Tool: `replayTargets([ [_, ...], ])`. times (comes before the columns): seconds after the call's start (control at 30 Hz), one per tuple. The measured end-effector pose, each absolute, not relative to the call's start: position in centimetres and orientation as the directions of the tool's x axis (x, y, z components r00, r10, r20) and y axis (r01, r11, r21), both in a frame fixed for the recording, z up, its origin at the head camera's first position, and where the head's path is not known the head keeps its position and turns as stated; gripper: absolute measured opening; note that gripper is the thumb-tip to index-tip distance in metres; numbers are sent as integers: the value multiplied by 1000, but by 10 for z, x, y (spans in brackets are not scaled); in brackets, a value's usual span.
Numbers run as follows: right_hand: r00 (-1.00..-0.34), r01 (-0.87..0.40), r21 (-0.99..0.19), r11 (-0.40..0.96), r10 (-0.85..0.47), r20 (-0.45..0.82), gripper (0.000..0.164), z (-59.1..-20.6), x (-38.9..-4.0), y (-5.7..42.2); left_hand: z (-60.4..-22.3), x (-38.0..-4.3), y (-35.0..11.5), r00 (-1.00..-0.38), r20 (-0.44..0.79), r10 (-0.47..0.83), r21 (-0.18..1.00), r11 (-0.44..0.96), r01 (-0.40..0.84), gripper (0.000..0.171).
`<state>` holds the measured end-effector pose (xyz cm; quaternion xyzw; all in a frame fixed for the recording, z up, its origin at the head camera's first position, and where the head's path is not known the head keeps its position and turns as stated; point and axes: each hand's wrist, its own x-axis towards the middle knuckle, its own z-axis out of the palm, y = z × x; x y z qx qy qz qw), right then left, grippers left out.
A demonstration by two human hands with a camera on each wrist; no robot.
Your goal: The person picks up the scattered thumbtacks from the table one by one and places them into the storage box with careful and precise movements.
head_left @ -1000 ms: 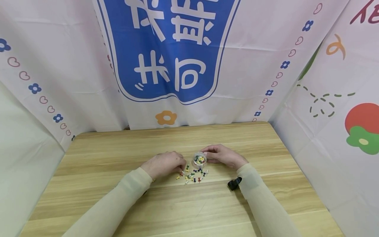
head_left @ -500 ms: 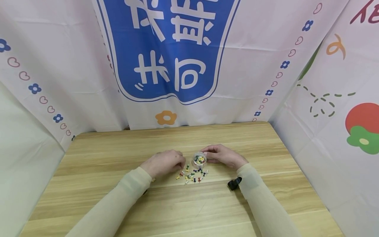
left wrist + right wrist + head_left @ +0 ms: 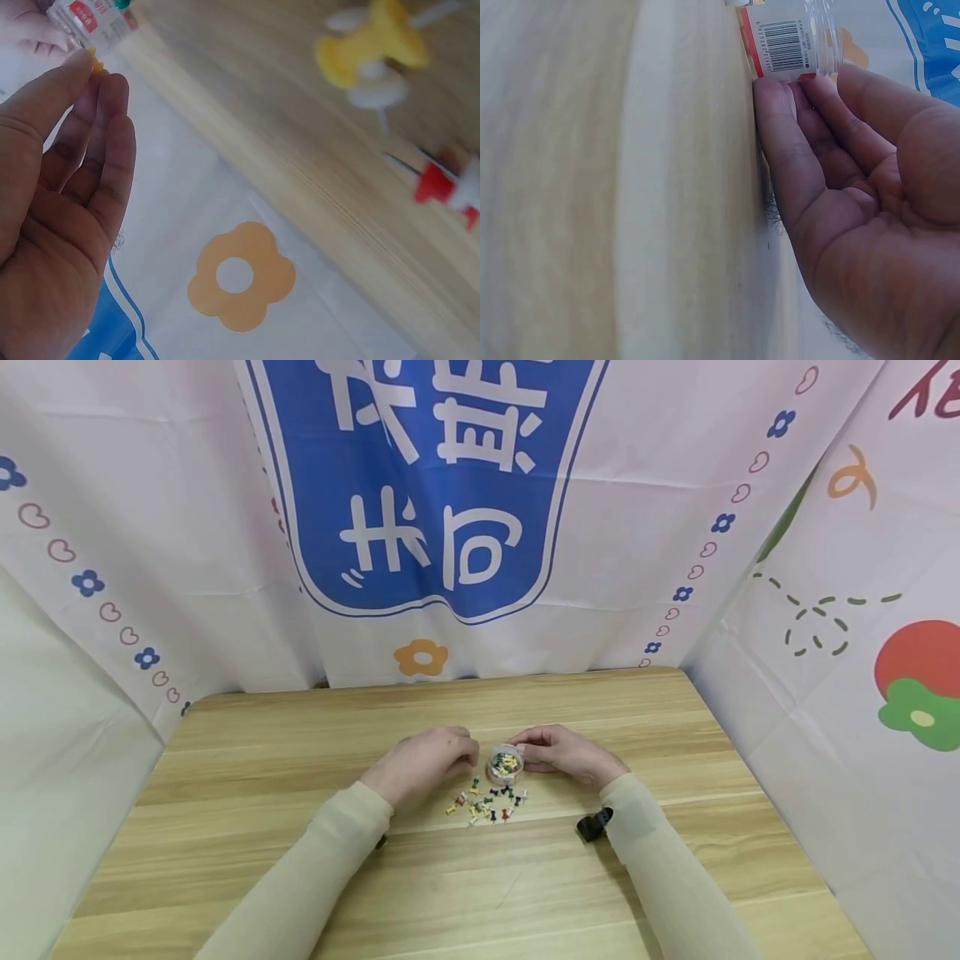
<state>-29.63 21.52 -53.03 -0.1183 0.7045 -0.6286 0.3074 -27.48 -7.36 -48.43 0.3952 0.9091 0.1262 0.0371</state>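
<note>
In the left wrist view, my left hand [image 3: 67, 165] pinches a yellow push pin [image 3: 96, 62] between thumb and fingertips. From the head view, that hand [image 3: 423, 762] is just left of a small clear plastic jar [image 3: 506, 765], raised above the table. Several colourful push pins fill the jar's bottom. My right hand [image 3: 566, 752] holds the jar from its right side; in the right wrist view its fingertips [image 3: 776, 97] press below the barcode label [image 3: 780, 45]. Loose push pins [image 3: 483, 807] in red, yellow, green, blue and white lie scattered in front of the jar.
The wooden table [image 3: 450, 893] runs to a back edge against a white printed curtain [image 3: 615, 635]. A black strap [image 3: 594, 825] is at the right wrist. In the left wrist view, a red and white pin [image 3: 450, 187] shows close to the camera.
My left hand has lifted from the loose pins and moved up and right toward the jar, with the yellow push pin. The right hand and jar have stayed put.
</note>
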Motion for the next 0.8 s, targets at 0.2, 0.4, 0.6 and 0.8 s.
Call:
replayTargets([
  [0.2,-780,222,-961,167,-561,-278,35,-531,-297,215,-480,-278,-68,-682,91,726,295,635,714,7],
  [0.4,-779,224,-959,175,-559,-284,35,-531,-297,216,-478,-279,-57,-682,121,721,299,628,718,6],
  [0.6,-778,227,-958,177,-559,-287,36,-530,-297,217,-479,-279,-47,-677,133,724,309,619,723,6],
  [0.8,-777,234,-957,169,-560,-288,37,-530,-297,216,-482,-279,-40,-672,134,728,313,613,726,8],
])
